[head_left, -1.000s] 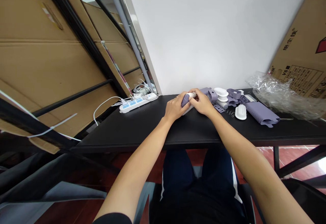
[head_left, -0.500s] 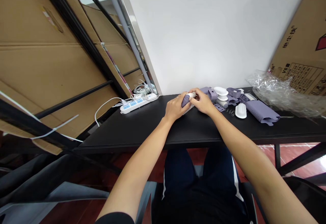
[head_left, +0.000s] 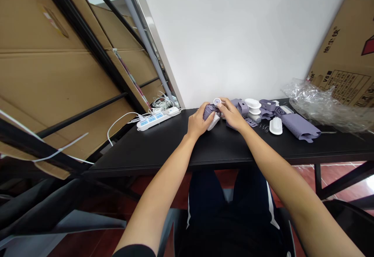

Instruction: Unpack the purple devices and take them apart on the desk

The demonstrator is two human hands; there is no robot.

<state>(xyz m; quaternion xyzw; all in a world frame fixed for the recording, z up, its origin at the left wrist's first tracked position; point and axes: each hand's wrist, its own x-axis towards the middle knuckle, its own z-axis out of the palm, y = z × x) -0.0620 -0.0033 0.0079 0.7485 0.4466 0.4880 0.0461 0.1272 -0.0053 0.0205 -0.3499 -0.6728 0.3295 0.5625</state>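
Fingers of my left hand (head_left: 198, 121) are wrapped round a purple plastic part (head_left: 209, 110) above the black table. My right hand (head_left: 230, 113) pinches a small round white piece (head_left: 217, 101) with a purple centre, just above and right of that part. A white part (head_left: 214, 122) shows beneath my hands, partly hidden by them. Right of my right hand lie a stack of white oval parts (head_left: 253, 105), a white oval cap (head_left: 276, 126), thin springs (head_left: 264, 127) and a large purple housing (head_left: 300, 126).
A white power strip (head_left: 158, 119) with cables sits at the table's back left. Clear plastic wrap (head_left: 330, 105) lies at the right before a cardboard box (head_left: 347, 62). A white wall (head_left: 233, 34) rises behind the black table (head_left: 163, 147).
The round white piece in my right hand now shows its circular end, raised from the purple part. My left hand has tilted the purple part, and the white part below is more exposed.
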